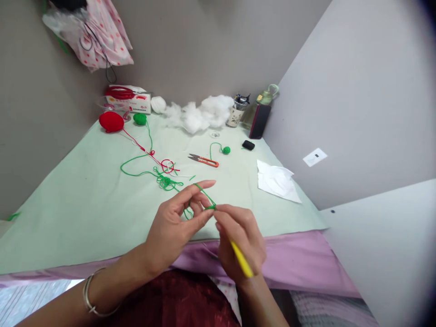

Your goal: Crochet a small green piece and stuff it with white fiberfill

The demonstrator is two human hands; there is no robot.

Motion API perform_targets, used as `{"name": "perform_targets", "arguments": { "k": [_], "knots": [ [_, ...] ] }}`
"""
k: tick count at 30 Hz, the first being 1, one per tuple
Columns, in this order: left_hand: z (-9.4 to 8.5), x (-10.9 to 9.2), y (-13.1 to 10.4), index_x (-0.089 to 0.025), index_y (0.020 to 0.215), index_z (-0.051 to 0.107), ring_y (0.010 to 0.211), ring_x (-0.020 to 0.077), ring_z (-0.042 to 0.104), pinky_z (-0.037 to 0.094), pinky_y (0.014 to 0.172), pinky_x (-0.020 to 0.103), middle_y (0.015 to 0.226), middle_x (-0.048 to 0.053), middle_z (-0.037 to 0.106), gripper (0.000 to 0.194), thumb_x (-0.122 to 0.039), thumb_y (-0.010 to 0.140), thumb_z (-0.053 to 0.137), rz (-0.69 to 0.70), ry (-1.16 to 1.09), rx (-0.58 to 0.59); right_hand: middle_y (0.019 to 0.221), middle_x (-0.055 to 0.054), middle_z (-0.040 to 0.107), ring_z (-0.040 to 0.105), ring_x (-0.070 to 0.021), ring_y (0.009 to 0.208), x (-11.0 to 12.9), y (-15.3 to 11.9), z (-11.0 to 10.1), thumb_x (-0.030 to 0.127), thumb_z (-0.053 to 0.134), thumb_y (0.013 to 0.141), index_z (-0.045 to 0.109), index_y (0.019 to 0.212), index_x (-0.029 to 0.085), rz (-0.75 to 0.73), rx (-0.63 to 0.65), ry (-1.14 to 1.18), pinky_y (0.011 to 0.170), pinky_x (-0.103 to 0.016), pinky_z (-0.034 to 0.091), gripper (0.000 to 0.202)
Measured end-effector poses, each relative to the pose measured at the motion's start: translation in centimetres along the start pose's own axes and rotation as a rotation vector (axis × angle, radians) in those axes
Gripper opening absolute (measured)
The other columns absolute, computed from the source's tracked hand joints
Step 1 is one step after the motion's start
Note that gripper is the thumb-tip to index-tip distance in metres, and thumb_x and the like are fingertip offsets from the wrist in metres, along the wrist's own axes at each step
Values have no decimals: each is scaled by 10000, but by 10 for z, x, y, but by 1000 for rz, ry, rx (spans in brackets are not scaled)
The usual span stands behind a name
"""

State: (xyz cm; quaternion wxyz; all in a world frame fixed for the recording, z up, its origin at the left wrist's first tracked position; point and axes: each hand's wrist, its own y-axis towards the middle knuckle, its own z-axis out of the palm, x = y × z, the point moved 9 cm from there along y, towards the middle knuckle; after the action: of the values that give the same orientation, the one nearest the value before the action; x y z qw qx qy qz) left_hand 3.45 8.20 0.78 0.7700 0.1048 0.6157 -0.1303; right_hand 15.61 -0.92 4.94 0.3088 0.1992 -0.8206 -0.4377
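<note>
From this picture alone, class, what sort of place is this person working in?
Probably a home craft corner. Balls of red yarn and green yarn, white stuffing and small scissors lie on a green-covered table against plain walls, while the hands work green thread with a yellow hook.

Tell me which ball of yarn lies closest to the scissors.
The tiny green ball, just right of the scissors. The red ball and the bigger green ball sit far back left.
</note>
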Motion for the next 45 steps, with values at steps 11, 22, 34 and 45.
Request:
{"name": "perform_targets", "arguments": {
  "k": [11, 22, 34, 45],
  "knots": [
    [8, 13, 6, -272, 1262, 777, 594, 51, 418, 364, 565, 204, 878, -19, 621, 438, -262, 831, 853, -253, -302, 159, 866, -30, 729, 658, -166, 741, -43, 11, 2, 201, 568, 1035, 767, 1013, 263, 479, -173, 565, 610, -313, 548, 209],
    [18, 26, 6, -172, 1177, 809, 474, 48, 201, 483, 681, 230, 489, -134, 326, 362, -282, 835, 855, -355, -459, 167, 914, -37, 738, 696, -173, 811, -25, 12, -11, 110, 583, 1006, 769, 1116, 278, 274, -176, 199, 701, -323, 584, 274],
    [14, 18, 4, -248, 1195, 788, 782, 139, 623, 466, 878, 284, 760, -20, 695, 298, -298, 902, 802, -202, -273, 170, 900, -19, 770, 673, -127, 686, -62, 0, 10, 264, 627, 1023, 793, 983, 256, 663, -157, 731, 647, -283, 572, 171],
    [14, 18, 3, -286, 1377, 682, 639, 70, 597, 497, 858, 289, 877, -60, 659, 498, -235, 898, 803, -217, -319, 194, 945, -30, 761, 641, -128, 716, -61, 1, 12, 264, 606, 1034, 795, 999, 258, 640, -119, 783, 679, -303, 533, 192]
  ]
}}
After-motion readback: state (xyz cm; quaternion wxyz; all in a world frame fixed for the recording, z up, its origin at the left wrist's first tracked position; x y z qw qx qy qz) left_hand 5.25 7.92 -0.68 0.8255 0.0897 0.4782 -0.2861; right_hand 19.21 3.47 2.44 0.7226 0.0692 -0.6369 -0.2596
